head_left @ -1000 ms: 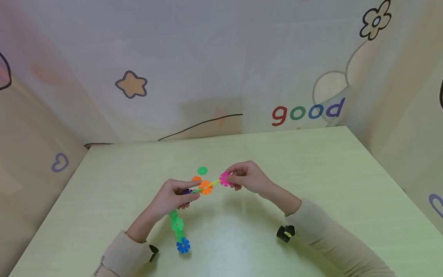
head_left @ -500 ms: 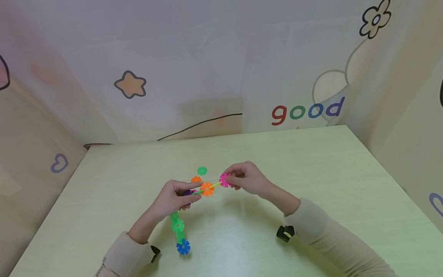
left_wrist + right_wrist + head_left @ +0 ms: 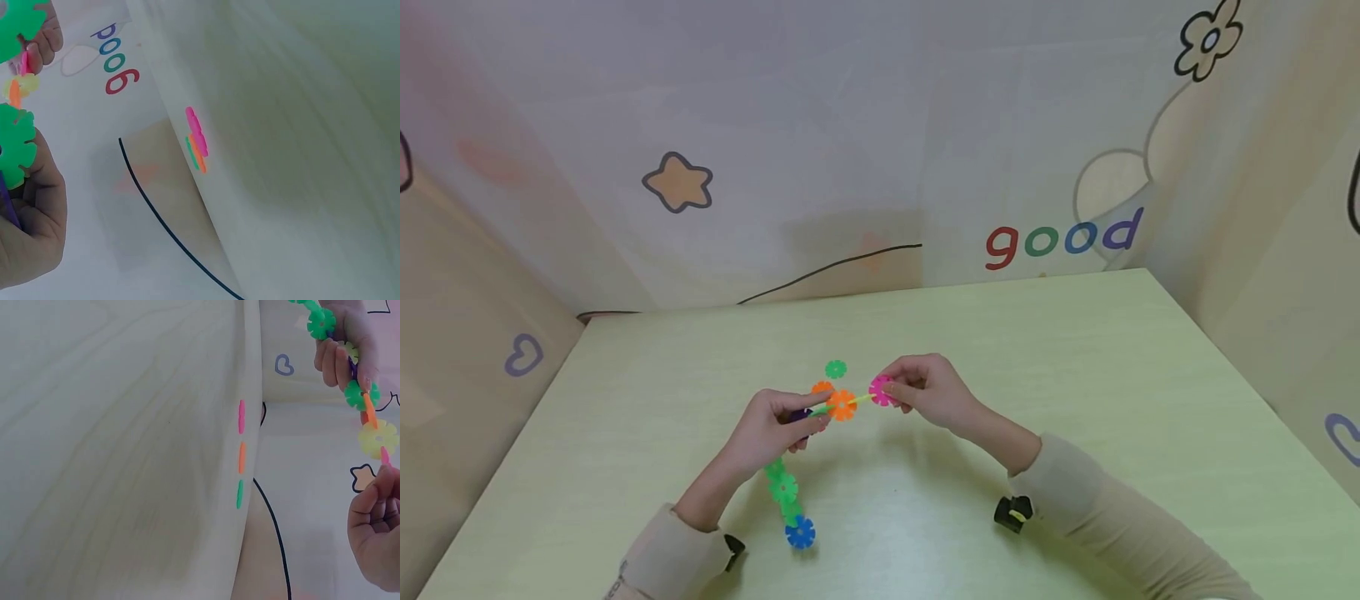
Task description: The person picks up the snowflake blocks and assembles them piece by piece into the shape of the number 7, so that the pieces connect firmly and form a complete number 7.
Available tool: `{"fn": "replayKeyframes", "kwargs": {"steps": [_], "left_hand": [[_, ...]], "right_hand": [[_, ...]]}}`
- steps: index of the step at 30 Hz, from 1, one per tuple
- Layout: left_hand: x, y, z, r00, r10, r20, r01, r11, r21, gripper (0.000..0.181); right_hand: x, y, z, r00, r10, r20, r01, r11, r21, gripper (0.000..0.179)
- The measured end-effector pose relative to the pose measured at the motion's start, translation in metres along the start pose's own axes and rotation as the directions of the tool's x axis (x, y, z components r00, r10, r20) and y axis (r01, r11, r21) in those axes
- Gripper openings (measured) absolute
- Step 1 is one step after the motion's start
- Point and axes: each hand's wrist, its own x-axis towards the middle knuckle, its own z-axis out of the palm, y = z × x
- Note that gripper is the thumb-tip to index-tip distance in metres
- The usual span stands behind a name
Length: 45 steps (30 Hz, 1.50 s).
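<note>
1. Chain of slotted plastic snowflake discs (image 3: 842, 405), one. Location: raised over the counter (image 3: 1075, 358), strung between both hands, tail falling on the near side of the left. Whether the tail touches the counter cannot be told.
2. Left hand (image 3: 769, 425). Grips the chain mid-length, thumb and fingers pinching at the purple disc (image 3: 354, 369); probably an anchor, keeping the far links firm against any push.
3. Right hand (image 3: 934, 393). Pinches the pink disc (image 3: 881, 390) at the chain's far end, by the rim opposite the yellow disc (image 3: 378, 436); likely chosen to leave the joining slot unobstructed. Pink meets yellow; depth of seating not discernible.
4. Arrangement. Neighbouring discs near the right hand stand crosswise, some face-on, some edge-on, presumably because each slot takes the next disc's edge.
5. Appearance. Thin, flat, round, notched all round, small central hole where faces show. Colours: pink, yellow, orange, green, purple, and a blue disc (image 3: 801, 532) ending the tail.
6. Loose discs, three: green (image 3: 836, 369), orange (image 3: 822, 387), pink (image 3: 242, 417). Flat on the counter beyond the left hand, seemingly set close for easy reach.
</note>
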Motion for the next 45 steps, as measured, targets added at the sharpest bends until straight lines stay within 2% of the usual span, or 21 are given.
{"fn": "replayKeyframes", "kwargs": {"steps": [5,12,15,23,27,40,45], "left_hand": [[0.001,-0.002,0.002,0.999,-0.007,0.037,0.006,1.0,0.01,0.04],[0.005,-0.001,0.005,0.99,-0.005,0.138,-0.003,0.998,0.061,0.047],[0.006,0.0,0.007,0.987,-0.002,0.161,-0.011,0.997,0.079,0.045],[0.008,0.001,0.016,0.986,0.046,0.159,-0.067,0.99,0.126,0.016],[0.008,0.001,0.018,0.986,0.058,0.154,-0.077,0.989,0.123,0.016],[0.007,0.006,0.02,0.992,0.033,0.119,-0.047,0.992,0.119,0.011],[0.005,0.006,0.022,0.994,0.02,0.111,-0.033,0.993,0.111,0.024]], "right_hand": [[0.002,-0.003,-0.003,1.0,-0.018,0.016,0.018,0.999,-0.045,0.012],[0.005,-0.001,-0.007,0.999,-0.029,0.045,0.033,0.994,-0.105,0.013],[0.006,0.001,-0.007,0.998,-0.037,0.051,0.043,0.991,-0.125,0.013],[0.005,-0.002,-0.008,0.995,-0.062,0.084,0.071,0.992,-0.107,0.012],[0.005,-0.005,-0.008,0.993,-0.082,0.086,0.091,0.989,-0.115,0.011],[0.005,-0.007,-0.002,0.988,-0.135,0.07,0.145,0.977,-0.157,0.011],[0.007,-0.006,-0.003,0.992,-0.103,0.076,0.115,0.979,-0.171,0.02]]}}
